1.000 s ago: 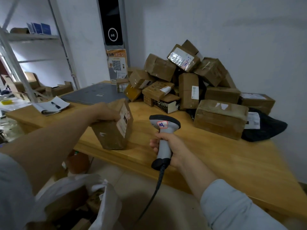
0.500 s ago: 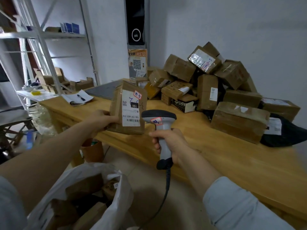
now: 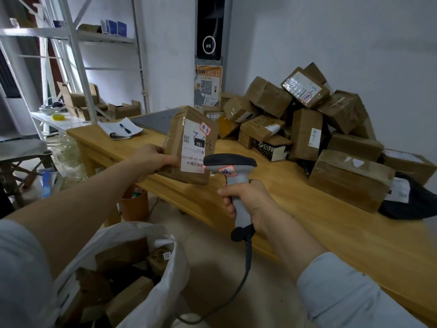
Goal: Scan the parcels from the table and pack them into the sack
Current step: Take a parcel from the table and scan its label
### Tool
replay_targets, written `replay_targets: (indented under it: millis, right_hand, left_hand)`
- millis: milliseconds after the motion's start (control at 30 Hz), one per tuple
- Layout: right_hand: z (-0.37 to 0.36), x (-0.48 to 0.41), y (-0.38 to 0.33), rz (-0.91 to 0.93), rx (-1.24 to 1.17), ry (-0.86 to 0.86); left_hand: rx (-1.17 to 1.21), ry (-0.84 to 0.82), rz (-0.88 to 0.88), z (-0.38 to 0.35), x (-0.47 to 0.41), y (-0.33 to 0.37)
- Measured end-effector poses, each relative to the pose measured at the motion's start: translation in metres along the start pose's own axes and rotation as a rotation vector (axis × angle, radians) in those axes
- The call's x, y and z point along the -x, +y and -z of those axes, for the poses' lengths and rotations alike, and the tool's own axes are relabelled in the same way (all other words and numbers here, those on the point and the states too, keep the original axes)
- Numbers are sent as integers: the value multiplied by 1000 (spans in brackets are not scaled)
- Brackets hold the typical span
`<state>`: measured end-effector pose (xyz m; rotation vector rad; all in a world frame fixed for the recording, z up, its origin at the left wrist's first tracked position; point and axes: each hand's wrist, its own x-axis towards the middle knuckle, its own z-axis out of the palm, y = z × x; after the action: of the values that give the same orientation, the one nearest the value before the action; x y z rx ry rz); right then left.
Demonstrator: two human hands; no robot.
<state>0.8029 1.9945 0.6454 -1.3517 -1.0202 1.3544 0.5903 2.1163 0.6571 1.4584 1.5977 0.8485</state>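
My left hand [image 3: 155,159] grips a brown cardboard parcel [image 3: 189,144] by its left edge, held upright above the table's front edge with its white label facing me. My right hand [image 3: 246,200] is closed around the handle of a grey barcode scanner [image 3: 233,176], whose black head sits just right of the label; a red dot shows on the label's barcode. A heap of brown parcels [image 3: 305,121] lies on the wooden table [image 3: 331,223] against the wall. The white sack [image 3: 151,275] stands open at the lower left with several boxes inside.
A grey flat slab [image 3: 153,119] and a notebook with a pen [image 3: 120,130] lie at the table's far left. A black bag [image 3: 411,204] sits at the right of the heap. Metal shelving [image 3: 78,67] stands at the left; an orange bin [image 3: 133,204] is under the table.
My left hand lifted the parcel off the table and turned its label toward me. The scanner rose and came close to the label, and the view shifted left and down over the sack.
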Motion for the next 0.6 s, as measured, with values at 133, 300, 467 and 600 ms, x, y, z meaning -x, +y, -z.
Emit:
replay_targets:
  millis: [133,300,467,600]
  right_hand:
    - [-4,0,-3,1,23,-5]
    - [-9,-2,-4,-7,49,-18]
    - [-13,-3,-4,-19,62,-36]
    - [-17,-4,-5,-30,70,-48]
  left_hand:
    - [-9,7,5,5,-2,-5]
    - [-6,12,19,9,-6,-10]
    - [-10,22,32,15,-6,-14]
    - [-12,30,28,17,-7,-15]
